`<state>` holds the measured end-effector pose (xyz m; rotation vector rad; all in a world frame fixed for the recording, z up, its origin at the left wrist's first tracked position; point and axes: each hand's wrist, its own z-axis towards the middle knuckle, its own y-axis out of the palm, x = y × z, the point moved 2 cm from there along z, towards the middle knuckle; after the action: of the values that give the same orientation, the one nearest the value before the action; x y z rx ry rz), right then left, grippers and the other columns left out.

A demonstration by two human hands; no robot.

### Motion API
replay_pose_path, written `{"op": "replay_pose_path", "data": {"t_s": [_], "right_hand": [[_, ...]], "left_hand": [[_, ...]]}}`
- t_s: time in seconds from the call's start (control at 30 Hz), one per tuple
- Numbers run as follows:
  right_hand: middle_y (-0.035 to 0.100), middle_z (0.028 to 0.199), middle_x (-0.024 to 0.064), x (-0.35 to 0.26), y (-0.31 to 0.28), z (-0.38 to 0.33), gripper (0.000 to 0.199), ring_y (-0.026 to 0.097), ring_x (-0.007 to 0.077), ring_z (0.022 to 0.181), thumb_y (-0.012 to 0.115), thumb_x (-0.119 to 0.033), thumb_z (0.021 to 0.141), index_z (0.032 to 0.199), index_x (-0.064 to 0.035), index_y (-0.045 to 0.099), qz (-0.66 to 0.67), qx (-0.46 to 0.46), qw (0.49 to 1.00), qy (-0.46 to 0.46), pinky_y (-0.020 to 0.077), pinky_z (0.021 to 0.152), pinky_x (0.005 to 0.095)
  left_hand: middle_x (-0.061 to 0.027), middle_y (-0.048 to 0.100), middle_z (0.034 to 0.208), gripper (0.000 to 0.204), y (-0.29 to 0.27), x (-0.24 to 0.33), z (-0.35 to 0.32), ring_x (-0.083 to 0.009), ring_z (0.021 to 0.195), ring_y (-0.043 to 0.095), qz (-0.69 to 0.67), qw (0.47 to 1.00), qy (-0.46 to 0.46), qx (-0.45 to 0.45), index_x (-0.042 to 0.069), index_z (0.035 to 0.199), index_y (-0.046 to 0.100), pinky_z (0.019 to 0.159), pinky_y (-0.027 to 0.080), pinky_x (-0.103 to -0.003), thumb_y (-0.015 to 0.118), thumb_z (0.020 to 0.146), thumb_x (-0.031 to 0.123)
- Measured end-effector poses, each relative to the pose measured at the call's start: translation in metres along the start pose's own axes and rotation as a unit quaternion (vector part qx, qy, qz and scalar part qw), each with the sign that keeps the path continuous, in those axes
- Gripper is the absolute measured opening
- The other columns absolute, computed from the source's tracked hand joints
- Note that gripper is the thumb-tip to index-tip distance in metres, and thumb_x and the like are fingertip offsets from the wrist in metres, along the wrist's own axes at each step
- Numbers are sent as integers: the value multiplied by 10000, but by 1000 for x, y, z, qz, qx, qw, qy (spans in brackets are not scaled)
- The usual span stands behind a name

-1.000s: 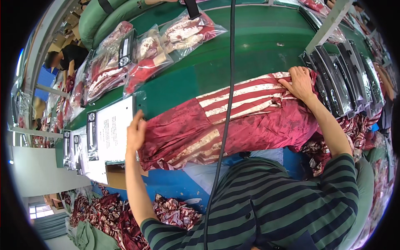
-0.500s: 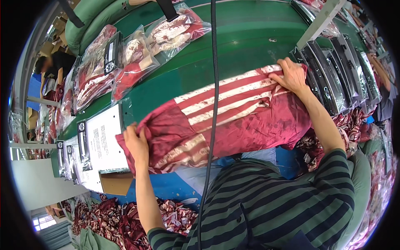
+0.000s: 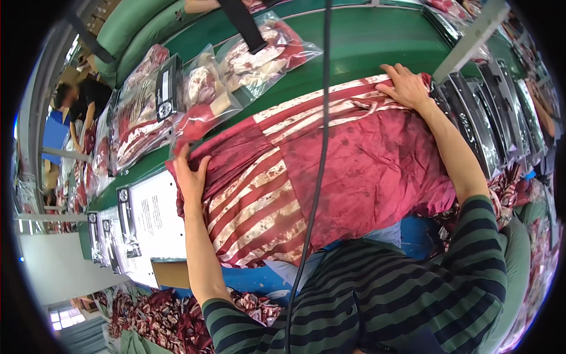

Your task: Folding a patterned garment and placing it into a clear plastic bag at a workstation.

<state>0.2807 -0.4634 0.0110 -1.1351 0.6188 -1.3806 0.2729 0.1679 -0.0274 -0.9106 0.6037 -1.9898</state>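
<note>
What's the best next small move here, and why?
I'd probably have the right hand smooth the stripes beside it, on the red-and-white cloth: they look bunched and creased there. The left hand is at the cloth's other end, so it could likely steady that side meanwhile.

Gap beyond cloth point(image 3: 365, 171) btwn bags point(image 3: 256, 62) & post point(image 3: 471, 44); blk cable point(image 3: 325, 118) crosses mid.
</note>
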Motion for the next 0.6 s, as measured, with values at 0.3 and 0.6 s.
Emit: {"op": "replay_pose_path", "data": {"t_s": [0.3, 0.6], "right_hand": [[554, 1287, 141, -18, -31, 30, 639, 552, 352, 1142, 495, -539, 989, 1508, -171, 443, 17, -238, 971, 28, 454, 965, 408], [569, 1382, 127, -214, -117, 108, 418, 538, 317, 1235, 567, -225, 1007, 1396, -72, 551, 330, -31, 896, -295, 423, 1050, 382]], "left_hand": [[-113, 570, 1411, 531, -29, -16, -23, -346, 1330, 494, 25, 992, 78, -99, 43, 1366, 569, 1107, 401, -422, 729, 893, 223], [-200, 702, 850, 250, -163, 16, -206, -357, 815, 707, -719, 674, -159, 55, -11, 977, 655, 733, 596, -398, 639, 994, 238]]}}
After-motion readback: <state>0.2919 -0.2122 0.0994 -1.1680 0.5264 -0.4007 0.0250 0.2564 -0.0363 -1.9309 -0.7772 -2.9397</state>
